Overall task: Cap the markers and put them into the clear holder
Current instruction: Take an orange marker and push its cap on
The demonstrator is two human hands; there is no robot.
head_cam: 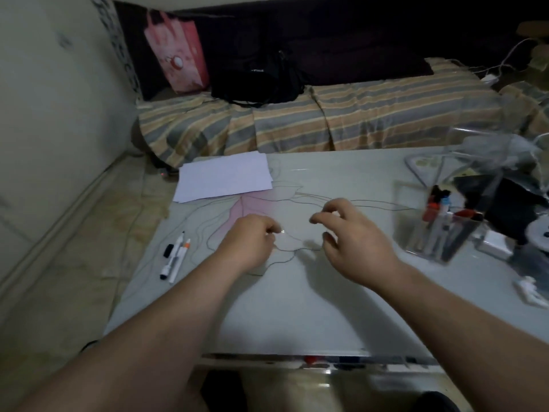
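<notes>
Two white markers [177,256] lie side by side near the table's left edge, one showing a black tip and one an orange tip. A loose black cap [168,250] sits just left of them. The clear holder [416,233] stands at the right with several capped markers in it. My left hand [252,237] hovers over the middle of the table with its fingers curled in; I see nothing in it. My right hand [347,236] hovers beside it, fingers loosely bent and spread, holding nothing visible. Both hands are apart from the markers and the holder.
A stack of white paper [225,175] lies at the table's far left. Clear plastic packaging and dark items [505,179] crowd the right side behind the holder, with a white plug [531,289] nearer me. A striped bed [326,120] runs behind the table.
</notes>
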